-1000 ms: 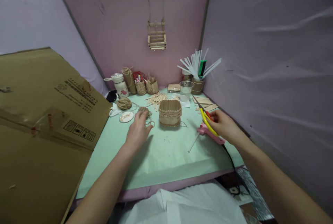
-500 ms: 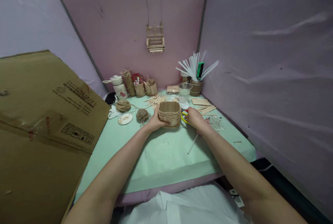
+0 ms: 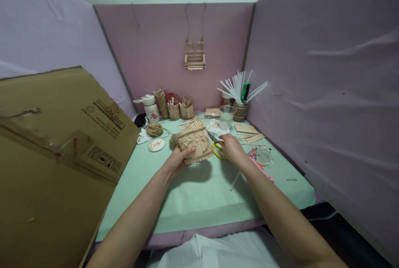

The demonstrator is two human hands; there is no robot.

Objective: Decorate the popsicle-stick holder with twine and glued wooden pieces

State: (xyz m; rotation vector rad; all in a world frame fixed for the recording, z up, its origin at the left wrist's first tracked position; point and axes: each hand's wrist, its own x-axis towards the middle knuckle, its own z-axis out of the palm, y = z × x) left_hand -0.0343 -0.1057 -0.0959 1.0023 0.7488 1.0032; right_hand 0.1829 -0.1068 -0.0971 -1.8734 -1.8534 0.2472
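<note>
My left hand [image 3: 176, 161] grips a small basket [image 3: 195, 145] made of wooden sticks and twine, lifted off the table and tipped so one side faces me. My right hand [image 3: 231, 148] is closed on yellow-handled scissors [image 3: 217, 145], whose blades point toward the basket's right side. A pink glue gun [image 3: 261, 167] lies on the green table [image 3: 199, 193] just right of my right wrist, with a white glue stick [image 3: 233, 180] beside it.
A large cardboard sheet [image 3: 52, 156] leans over the table's left side. At the back stand twine balls [image 3: 155, 129], a white jar [image 3: 151, 108], small cups of sticks, a plastic cup [image 3: 227, 114], a holder of white sticks [image 3: 239, 93] and loose wooden sticks [image 3: 249, 133]. Purple panels wall in the space.
My right hand carried the scissors from the right side over to the basket. My left hand left the twine ball, took the basket, then lifted and tilted it.
</note>
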